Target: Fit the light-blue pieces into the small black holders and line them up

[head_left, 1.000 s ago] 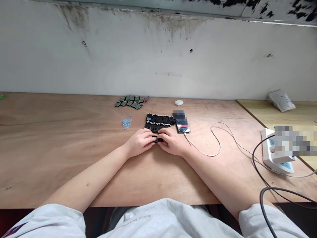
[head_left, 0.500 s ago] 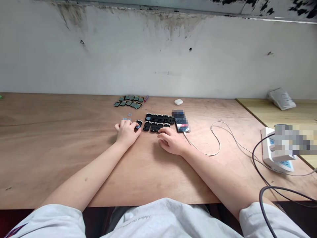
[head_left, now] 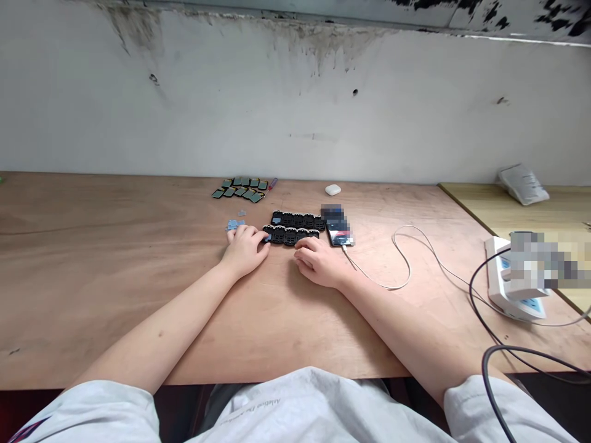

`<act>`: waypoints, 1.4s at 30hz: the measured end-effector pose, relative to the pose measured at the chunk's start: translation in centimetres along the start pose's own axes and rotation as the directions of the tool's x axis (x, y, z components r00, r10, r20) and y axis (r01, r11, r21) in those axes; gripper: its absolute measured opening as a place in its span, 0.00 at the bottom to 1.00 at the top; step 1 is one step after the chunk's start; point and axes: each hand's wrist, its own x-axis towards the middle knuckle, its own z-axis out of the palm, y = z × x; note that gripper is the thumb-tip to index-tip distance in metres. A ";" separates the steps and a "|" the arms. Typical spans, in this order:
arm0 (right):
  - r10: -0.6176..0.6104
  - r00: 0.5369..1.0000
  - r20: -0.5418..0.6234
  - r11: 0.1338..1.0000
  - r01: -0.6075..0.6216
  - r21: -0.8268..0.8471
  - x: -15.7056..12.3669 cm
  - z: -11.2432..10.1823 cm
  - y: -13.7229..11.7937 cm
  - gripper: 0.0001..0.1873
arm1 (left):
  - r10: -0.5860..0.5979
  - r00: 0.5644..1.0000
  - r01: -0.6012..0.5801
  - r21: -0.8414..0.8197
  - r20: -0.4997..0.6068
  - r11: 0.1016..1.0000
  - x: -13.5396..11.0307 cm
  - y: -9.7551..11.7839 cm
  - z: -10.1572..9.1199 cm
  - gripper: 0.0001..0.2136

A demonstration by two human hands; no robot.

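My left hand (head_left: 245, 251) rests on the table with its thumb and fingertips closed on a small black plastic casing (head_left: 267, 235), which has a blue patch. That casing stands against the left end of a front row of similar black casings (head_left: 290, 236). At this row's right end is my right hand (head_left: 317, 261), fingers curled in, fingertips at the near edge; what they hold, if anything, is hidden. Just behind lies a second row of black casings (head_left: 299, 220), its leftmost bearing a light-blue piece. Light-blue flat pieces (head_left: 234, 224) lie beyond my left fingers.
Several small boards with grey-green screens (head_left: 240, 192) lie farther back, beside a screwdriver (head_left: 272, 184). A phone (head_left: 339, 231) with a white cable touches the back row's right end. A white earbud case (head_left: 333, 190) and a power strip (head_left: 512, 283) are to the right.
My left hand has moved right, bringing its black casing up to the front row, whose gaps have closed. More light-blue pieces are uncovered. The right hand has barely moved.
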 end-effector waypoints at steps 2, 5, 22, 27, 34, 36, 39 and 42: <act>0.096 0.995 0.001 0.993 -0.096 -0.073 0.0 0.1 -0.1 0.09 | 0.031 0.999 -0.031 -0.028 0.018 0.999 0.0 0.0 -0.1 0.13; 0.263 0.964 -0.034 0.946 -0.264 -0.186 0.2 0.2 -0.1 0.13 | 0.064 0.997 -0.061 -0.063 0.043 0.996 0.0 0.1 -0.3 0.14; 0.470 0.880 -0.064 0.823 -0.464 -0.328 1.3 0.6 1.5 0.26 | -0.332 0.934 0.337 0.013 -0.130 0.941 0.9 -3.2 -0.3 0.13; 0.494 0.863 -0.110 0.799 -0.500 -0.335 1.1 0.6 1.3 0.23 | -0.400 0.910 0.412 0.131 -0.110 0.902 1.0 -4.5 0.0 0.19; 0.496 0.861 -0.112 0.771 -0.496 -0.400 1.0 0.4 0.7 0.20 | -0.337 0.940 0.340 0.203 -0.049 0.918 0.8 -4.2 0.3 0.16; 0.494 0.861 -0.118 0.765 -0.495 -0.412 1.0 0.3 0.5 0.21 | -0.345 0.938 0.346 0.204 -0.041 0.916 0.8 -4.3 0.2 0.16; 0.491 0.862 -0.127 0.760 -0.495 -0.422 1.0 0.0 0.4 0.21 | -0.348 0.936 0.352 0.213 -0.053 0.912 0.9 -4.5 0.1 0.17; 0.483 0.865 -0.134 0.760 -0.490 -0.426 0.9 -0.2 0.3 0.22 | -0.350 0.936 0.349 0.233 -0.038 0.908 1.1 -4.8 0.0 0.18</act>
